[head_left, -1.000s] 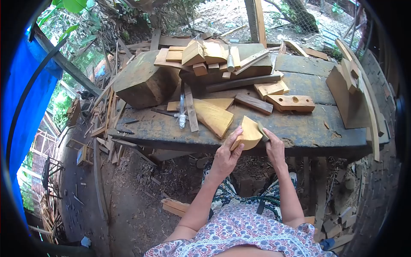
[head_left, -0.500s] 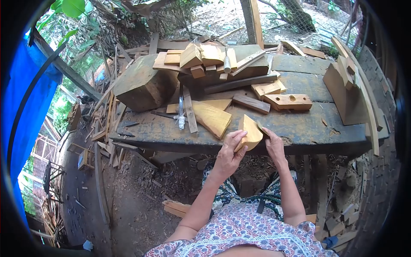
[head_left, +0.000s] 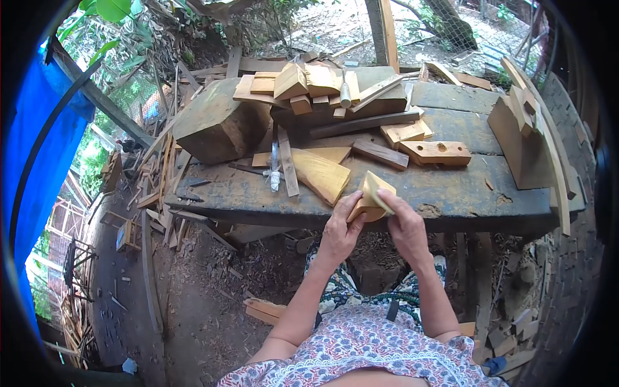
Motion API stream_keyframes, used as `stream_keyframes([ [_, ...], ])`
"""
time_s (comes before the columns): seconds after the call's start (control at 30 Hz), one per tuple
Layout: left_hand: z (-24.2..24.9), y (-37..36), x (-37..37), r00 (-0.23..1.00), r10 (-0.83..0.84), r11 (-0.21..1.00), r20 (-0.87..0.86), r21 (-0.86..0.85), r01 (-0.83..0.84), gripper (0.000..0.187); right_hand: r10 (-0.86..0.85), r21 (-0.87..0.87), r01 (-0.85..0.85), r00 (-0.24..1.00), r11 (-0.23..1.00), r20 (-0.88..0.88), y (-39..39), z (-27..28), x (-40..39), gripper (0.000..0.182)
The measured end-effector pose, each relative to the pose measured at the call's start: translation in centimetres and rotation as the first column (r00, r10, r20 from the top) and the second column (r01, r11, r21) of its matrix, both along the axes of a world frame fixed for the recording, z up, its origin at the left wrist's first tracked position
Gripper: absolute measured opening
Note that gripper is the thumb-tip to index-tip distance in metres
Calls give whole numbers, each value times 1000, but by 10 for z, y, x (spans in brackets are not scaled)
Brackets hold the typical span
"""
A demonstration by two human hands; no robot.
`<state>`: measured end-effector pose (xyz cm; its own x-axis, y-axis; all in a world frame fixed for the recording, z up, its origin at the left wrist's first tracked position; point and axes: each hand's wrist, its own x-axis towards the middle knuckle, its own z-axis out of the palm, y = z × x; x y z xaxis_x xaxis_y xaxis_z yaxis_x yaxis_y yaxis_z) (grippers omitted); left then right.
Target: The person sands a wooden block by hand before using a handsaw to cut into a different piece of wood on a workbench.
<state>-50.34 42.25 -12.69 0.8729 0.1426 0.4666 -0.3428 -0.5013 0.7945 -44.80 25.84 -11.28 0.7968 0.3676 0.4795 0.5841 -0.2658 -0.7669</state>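
My left hand (head_left: 342, 227) grips a yellowish wooden block (head_left: 369, 205) from its left side, over the bench's front edge. A thin, flat greenish-tan piece (head_left: 378, 195) lies against the block's right face, held by the fingers of my right hand (head_left: 406, 226). Just left of the block, a curved yellow board (head_left: 322, 173) rests on the dark workbench (head_left: 258, 201). Beside that board are a narrow grey strip (head_left: 288, 164) and a chisel-like tool (head_left: 275, 169) with a whitish wrapped end.
A big wooden block (head_left: 219, 126) stands at the bench's left. Small wood pieces (head_left: 291, 80) are piled at the back, near a block with holes (head_left: 438, 153). At the right stand upright boards (head_left: 522, 145). Scrap wood litters the ground.
My right hand has moved left and brought the thin piece across the block's face. The block has turned and shifted slightly in my left hand.
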Motion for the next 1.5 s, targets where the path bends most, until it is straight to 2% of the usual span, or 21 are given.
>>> stream_keyframes([
  [0.03,-2,-1,1,1000,-3,998,-15,-55,2,38,75,-19,-73,990,997,117,3,7,-3,51],
  [0.07,-3,0,1,1000,-3,998,-12,-57,2,38,116,-114,-96,975,989,192,6,6,-3,52],
  [0.1,-2,0,0,999,16,999,-47,-38,-18,39,118,-117,-96,974,989,193,6,-1,1,52],
  [0.17,0,2,0,996,37,999,-79,-22,-39,40,44,-199,-23,994,980,104,3,-24,17,51],
  [0.23,2,3,0,1000,14,999,13,32,-14,42,-40,-244,36,999,969,-14,-6,-48,35,49],
  [0.3,3,0,1,1000,-3,1000,13,31,3,42,-23,-314,-7,995,949,-93,-17,-53,44,48],
  [0.37,5,-4,-2,1000,-21,999,-4,27,21,42,30,-278,-42,998,960,-47,-13,-27,31,49],
  [0.43,9,-10,-3,996,12,1000,-92,12,-11,38,97,-214,-87,995,973,34,-7,2,14,53],
  [0.53,15,-10,-1,990,-8,1000,-144,-10,6,36,110,-186,-92,990,978,89,-5,-2,16,54],
  [0.67,10,-3,2,998,-35,999,-45,-8,35,36,89,-236,-109,992,966,-95,-19,-51,50,53],
  [0.73,10,-2,2,997,-67,998,-24,-10,67,35,95,-246,-147,973,958,-210,-25,-49,59,54],
  [0.83,7,-7,3,995,-97,995,3,-11,97,35,102,-247,-160,967,956,-234,-25,-34,52,52],
  [0.93,8,-10,3,997,-79,997,-8,-28,78,35,131,-165,-169,967,972,-219,-26,-42,53,52],
  [1.07,12,-9,4,996,-61,998,-72,-21,60,35,70,-168,-98,984,981,-164,-26,-78,70,51],
  [1.13,11,-9,4,996,-78,997,-44,-3,78,36,-35,-358,-44,977,933,-211,-26,-79,77,49],
  [1.27,11,-11,3,996,-94,996,2,2,94,36,-47,-414,-49,975,909,-219,-24,-60,68,48],
  [1.33,10,-11,4,995,-98,995,-8,-13,98,35,51,-232,-88,986,969,-160,-20,-44,57,48],
  [1.43,9,-6,8,996,-82,996,-23,-20,81,35,58,-142,-73,993,987,-104,-16,-54,58,48],
  [1.47,10,-4,8,996,-71,997,-51,-35,69,35,57,-143,-71,993,987,-100,-17,-62,63,48],
  [1.5,11,-1,9,995,-58,997,-79,-50,54,35,10,-217,-42,989,975,-146,-21,-75,70,48],
])
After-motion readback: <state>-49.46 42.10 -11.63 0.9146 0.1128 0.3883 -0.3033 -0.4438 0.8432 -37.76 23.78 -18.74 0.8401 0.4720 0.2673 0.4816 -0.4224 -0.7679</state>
